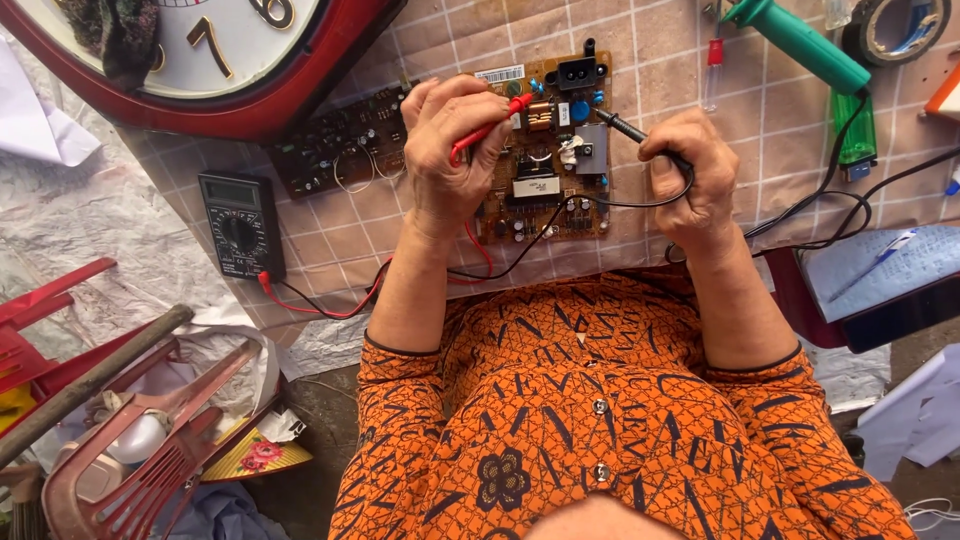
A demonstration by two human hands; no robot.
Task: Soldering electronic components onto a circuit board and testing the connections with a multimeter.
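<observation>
A brown circuit board (560,190) with several small components lies on the tiled tabletop in front of me. My left hand (445,150) holds a red test probe (490,128), its tip on the board's upper left part. My right hand (695,180) grips a black test probe (625,128), its tip pointing at the board's upper right part. Red and black leads run from the probes to a black multimeter (240,225) at the left.
A second dark circuit board (335,150) lies left of my left hand. A red-framed wall clock (300,85) fills the upper left. A green-handled tool (800,45), tape roll (905,25), notebook with pen (880,265) sit right. Red plastic chairs (130,440) stand lower left.
</observation>
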